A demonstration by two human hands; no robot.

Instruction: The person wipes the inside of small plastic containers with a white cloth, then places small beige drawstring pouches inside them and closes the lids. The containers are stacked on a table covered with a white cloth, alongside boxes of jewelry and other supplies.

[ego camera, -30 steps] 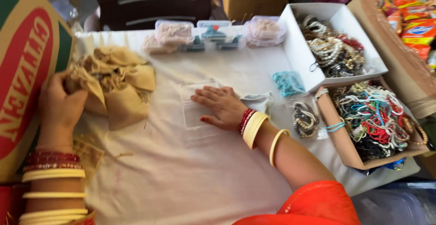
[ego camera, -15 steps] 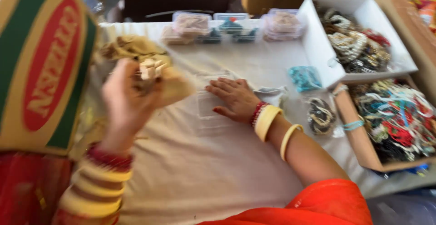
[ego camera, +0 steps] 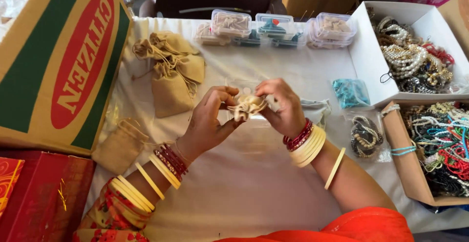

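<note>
Small pouch (ego camera: 248,106) between left hand (ego camera: 211,122) and right hand (ego camera: 282,106): matt beige cloth, showing coarse jute-like weave. Heap of pouches (ego camera: 172,68): same rough cloth. Table cover (ego camera: 234,183): smooth white fabric, creasing. Lidded tubs (ego camera: 283,27): clear glossy plastic. Big box (ego camera: 58,61): matt printed cardboard. Bangles (ego camera: 309,144): shining, smooth cream and red.

The scene is lit brightly and evenly by soft daylight. Only faint shadows are cast on the white tablecloth (ego camera: 254,183) beneath the forearms. The cloth is nearly washed out towards its far edge. Sharp focus is held throughout; slight wide-angle stretching is seen beyond the cloth's corners.
</note>
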